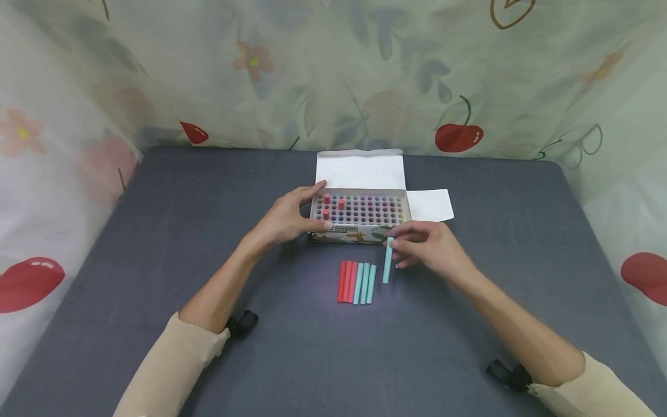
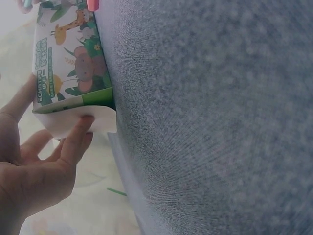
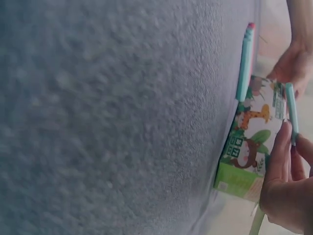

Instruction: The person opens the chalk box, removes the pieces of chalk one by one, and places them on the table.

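Observation:
A printed chalk box (image 1: 344,236) stands with its white lid (image 1: 359,171) folded back, showing a tray of round holes. Three red chalk sticks poke up from holes at its left end. My left hand (image 1: 285,217) holds that end, thumb along the front edge; the left wrist view shows fingers against the end flap (image 2: 105,120). In my right hand (image 1: 435,249), thumb and fingers pinch a teal chalk stick (image 1: 388,265) just before the box's front right corner. Three red chalks (image 1: 347,282) and three teal chalks (image 1: 364,284) lie side by side in front of the box.
A white side flap (image 1: 431,205) sticks out from the box's right end. The dark grey table (image 1: 234,370) lies beneath everything. A patterned cloth (image 1: 333,75) hangs behind and along both sides. Black straps (image 1: 243,323) are on both forearms.

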